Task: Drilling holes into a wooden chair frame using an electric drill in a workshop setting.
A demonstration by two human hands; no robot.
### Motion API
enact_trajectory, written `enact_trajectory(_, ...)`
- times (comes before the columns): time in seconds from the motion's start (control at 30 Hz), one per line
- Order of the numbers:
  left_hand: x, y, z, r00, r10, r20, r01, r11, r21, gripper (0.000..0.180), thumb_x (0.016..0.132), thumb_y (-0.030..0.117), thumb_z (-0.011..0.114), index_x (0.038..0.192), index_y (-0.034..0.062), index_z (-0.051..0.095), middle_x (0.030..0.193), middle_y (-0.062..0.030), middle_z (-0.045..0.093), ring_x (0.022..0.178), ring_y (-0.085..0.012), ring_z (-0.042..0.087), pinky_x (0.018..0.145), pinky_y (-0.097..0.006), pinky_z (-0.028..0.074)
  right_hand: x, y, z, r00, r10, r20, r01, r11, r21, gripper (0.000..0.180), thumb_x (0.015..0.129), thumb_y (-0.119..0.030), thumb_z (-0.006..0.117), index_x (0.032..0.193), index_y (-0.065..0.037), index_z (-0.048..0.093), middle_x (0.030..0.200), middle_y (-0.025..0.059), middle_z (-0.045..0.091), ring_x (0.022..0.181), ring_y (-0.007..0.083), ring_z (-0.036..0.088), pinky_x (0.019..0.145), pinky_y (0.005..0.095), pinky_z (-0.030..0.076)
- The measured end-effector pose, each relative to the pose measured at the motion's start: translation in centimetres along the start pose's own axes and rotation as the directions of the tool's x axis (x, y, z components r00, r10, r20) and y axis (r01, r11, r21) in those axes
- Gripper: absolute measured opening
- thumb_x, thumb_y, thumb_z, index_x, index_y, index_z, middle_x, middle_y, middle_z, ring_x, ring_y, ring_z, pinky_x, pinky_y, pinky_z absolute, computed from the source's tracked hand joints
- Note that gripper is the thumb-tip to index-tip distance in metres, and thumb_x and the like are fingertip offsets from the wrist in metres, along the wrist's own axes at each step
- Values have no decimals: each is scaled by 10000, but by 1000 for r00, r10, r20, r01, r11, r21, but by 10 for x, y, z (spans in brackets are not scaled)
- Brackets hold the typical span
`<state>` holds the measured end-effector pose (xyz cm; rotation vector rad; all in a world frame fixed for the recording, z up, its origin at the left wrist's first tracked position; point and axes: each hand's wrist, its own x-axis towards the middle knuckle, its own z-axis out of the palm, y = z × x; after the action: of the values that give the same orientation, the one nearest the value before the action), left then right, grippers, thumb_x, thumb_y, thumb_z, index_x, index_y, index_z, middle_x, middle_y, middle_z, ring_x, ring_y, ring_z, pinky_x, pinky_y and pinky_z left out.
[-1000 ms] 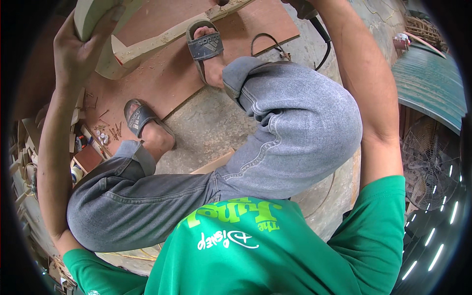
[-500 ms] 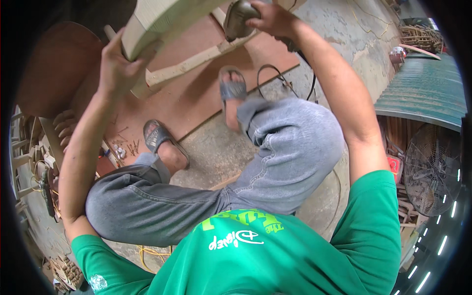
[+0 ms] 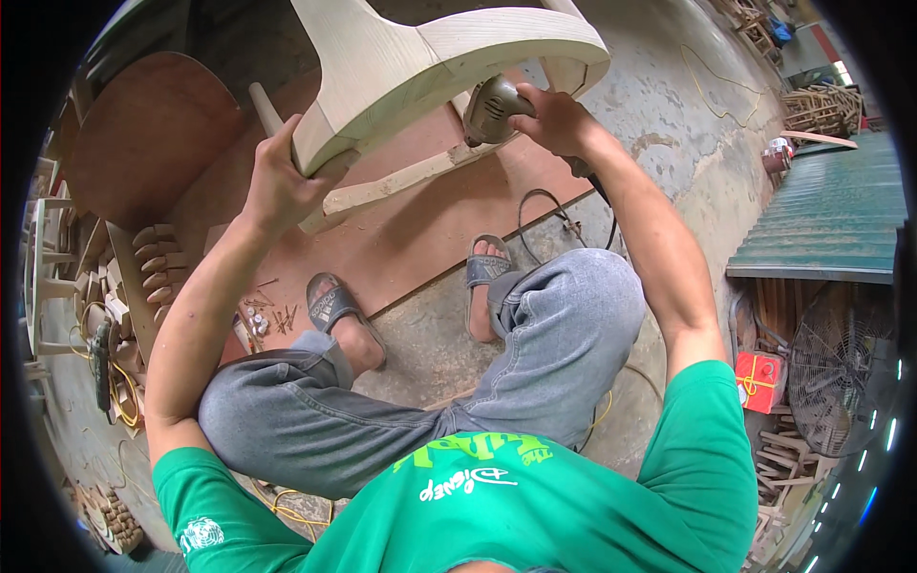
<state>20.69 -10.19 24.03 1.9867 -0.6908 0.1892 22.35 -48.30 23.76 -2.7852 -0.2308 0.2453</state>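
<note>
A pale, curved wooden chair frame [image 3: 458, 43] spans the top of the view, raised above the floor. My left hand [image 3: 282, 186] is closed around its left end, thumb on the underside. My right hand [image 3: 559, 119] grips a corded power tool [image 3: 495, 107] with a vented grey-brown housing, under the curved rail. The tool's working face is hidden, so I cannot tell whether it touches the wood. Below both hands, a rough wooden bar [image 3: 406, 180] crosses over a reddish-brown board [image 3: 411, 239] on the floor.
Screws [image 3: 285, 318] lie on the board by my left foot. A black cable [image 3: 523, 215] loops beside my right foot. A large brown rounded panel [image 3: 153, 134] stands at left, near stacked wooden parts [image 3: 158, 263]. At right are a green corrugated sheet [image 3: 826, 210], a red box [image 3: 761, 380] and a fan [image 3: 845, 363].
More of the chair frame is in view, and it sits lower and further right in the picture. Both feet appear lower; my right foot is now flat. Both hands keep their holds.
</note>
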Motion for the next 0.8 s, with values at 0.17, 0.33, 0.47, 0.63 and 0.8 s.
enact_trajectory(0.17,-2,1,-3,1000,3,10,-3,1000,-1,360,802,125,824,1071,-30,641,871,-127,711,793,-125,672,717,-298,537,-27,-27,-36,985,-62,-160,41,991,-126,496,922,-318,670,1319,-49,544,1052,262,690,951,434,682,849,477,540)
enact_trajectory(0.33,-7,-12,-6,1000,-17,22,18,999,-28,359,827,99,788,1116,-39,626,929,-96,705,857,-117,644,777,-289,527,-91,-41,-55,976,-70,-207,64,997,-39,449,920,-279,692,1268,-20,577,1009,257,682,925,442,646,789,499,512)
enact_trajectory(0.47,-21,-25,-14,998,-64,27,65,995,-75,389,821,95,783,1145,-33,609,950,-109,697,910,-119,629,814,-290,514,-179,-34,-46,914,-22,-406,46,998,50,366,923,-239,699,1174,11,607,823,200,664,646,330,609,622,406,486)
enact_trajectory(0.63,-47,1,-50,927,-371,60,250,727,639,484,883,413,685,1128,-2,642,1014,-250,702,957,-435,677,851,-501,533,-287,-30,-39,865,315,-391,-138,897,419,249,910,-84,700,1116,33,623,840,139,694,670,182,634,612,337,497)
enact_trajectory(0.8,20,138,-63,714,-502,488,-50,659,750,309,852,344,695,857,37,730,852,-244,696,796,-430,691,752,-481,560,-368,-2,-10,704,476,-526,-298,871,389,295,904,-90,735,1114,85,624,868,138,703,713,171,652,647,326,513)
